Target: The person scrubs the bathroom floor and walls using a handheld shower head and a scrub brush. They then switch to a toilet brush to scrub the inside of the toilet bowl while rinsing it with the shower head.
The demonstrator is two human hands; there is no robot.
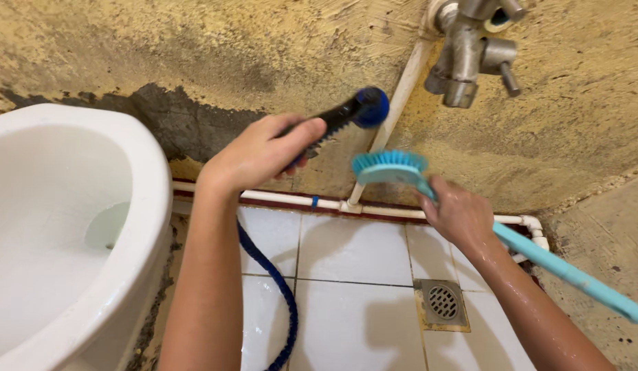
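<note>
- Crouching over the white tiled floor (346, 254), the person works at its far edge, where it meets a stained yellow wall (216, 55); a white toilet bowl (64, 227) fills the left side.
- A long turquoise brush (391, 167) is the thing in use: its bristle head sits up against the wall, just beside a white upright pipe (396, 106), and its handle runs down toward the floor's right edge.
- The right hand (460, 214) is clenched round the brush handle just behind the head; gripping this close gives firm, controlled strokes, I judge.
- The left hand (260, 152) grasps a black spray nozzle (350, 110) with a blue tip, held just above and left of the bristles; keeping it aimed at them should rinse well.
- A dark blue hose (278, 288) trails down across the floor.
- A metal tap (470, 51) juts out above, and a square drain (443, 302) lies near the right forearm.
</note>
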